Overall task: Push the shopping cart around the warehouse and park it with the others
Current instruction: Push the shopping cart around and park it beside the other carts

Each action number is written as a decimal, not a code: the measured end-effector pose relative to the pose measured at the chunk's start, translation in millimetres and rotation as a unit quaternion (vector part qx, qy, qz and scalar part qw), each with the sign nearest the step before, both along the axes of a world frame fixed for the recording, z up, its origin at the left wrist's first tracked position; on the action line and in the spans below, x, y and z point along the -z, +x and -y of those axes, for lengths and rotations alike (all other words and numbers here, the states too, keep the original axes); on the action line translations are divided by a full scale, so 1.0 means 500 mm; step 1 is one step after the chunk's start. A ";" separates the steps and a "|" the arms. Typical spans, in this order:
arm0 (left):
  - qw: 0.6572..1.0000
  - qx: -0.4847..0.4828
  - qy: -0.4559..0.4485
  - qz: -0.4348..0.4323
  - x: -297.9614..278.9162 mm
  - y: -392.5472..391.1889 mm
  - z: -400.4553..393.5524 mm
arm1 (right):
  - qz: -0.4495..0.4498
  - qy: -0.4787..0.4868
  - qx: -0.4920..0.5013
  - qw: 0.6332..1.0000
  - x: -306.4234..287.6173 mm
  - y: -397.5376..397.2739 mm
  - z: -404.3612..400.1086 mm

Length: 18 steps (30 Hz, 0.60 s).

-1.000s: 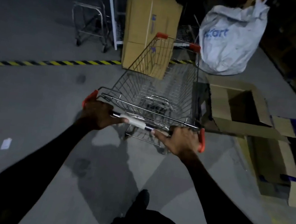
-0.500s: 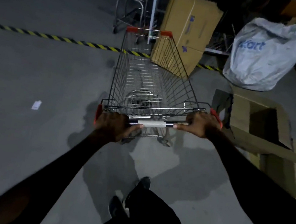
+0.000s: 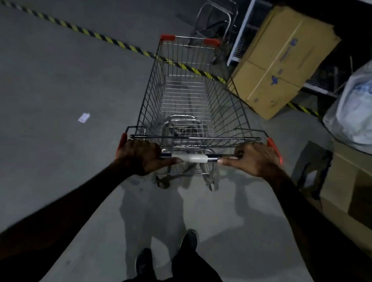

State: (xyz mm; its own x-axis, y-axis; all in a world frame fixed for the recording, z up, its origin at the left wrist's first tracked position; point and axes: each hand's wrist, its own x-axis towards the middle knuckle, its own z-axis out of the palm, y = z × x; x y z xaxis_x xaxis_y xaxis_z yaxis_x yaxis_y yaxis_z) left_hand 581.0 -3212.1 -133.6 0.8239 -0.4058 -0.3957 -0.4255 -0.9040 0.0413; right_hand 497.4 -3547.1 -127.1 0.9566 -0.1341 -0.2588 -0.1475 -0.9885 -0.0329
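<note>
Gripping the handle point(image 3: 189, 157), the left hand point(image 3: 141, 155) and right hand point(image 3: 255, 158) are closed around it. The cart point(image 3: 191, 100) faces the striped tape point(image 3: 113, 40); steer it left, clear of the box point(image 3: 278, 61).

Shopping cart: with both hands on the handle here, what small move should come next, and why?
Probably a straight push ahead. The left hand and right hand hold the shopping cart, its nose points at the metal frame past the striped floor tape, and the leaning cardboard box sits close on the right.
</note>
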 end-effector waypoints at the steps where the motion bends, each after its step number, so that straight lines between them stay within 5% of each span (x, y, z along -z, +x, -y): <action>1: 1.000 -0.010 0.002 -0.002 -0.003 0.012 0.004 | -0.004 -0.003 -0.004 1.000 0.002 0.021 0.005; 18: 0.996 -0.090 -0.012 0.014 0.012 0.254 0.017 | -0.044 0.040 -0.091 0.994 0.019 0.382 0.049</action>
State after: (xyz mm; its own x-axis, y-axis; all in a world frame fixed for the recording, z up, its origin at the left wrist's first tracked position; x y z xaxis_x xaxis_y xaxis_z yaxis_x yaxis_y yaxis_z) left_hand 708.2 -3220.6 -139.5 0.8947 -0.2586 -0.3641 -0.2570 -0.9649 0.0538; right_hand 688.5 -3571.8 -136.4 0.9365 0.0641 -0.3446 0.0287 -0.9939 -0.1069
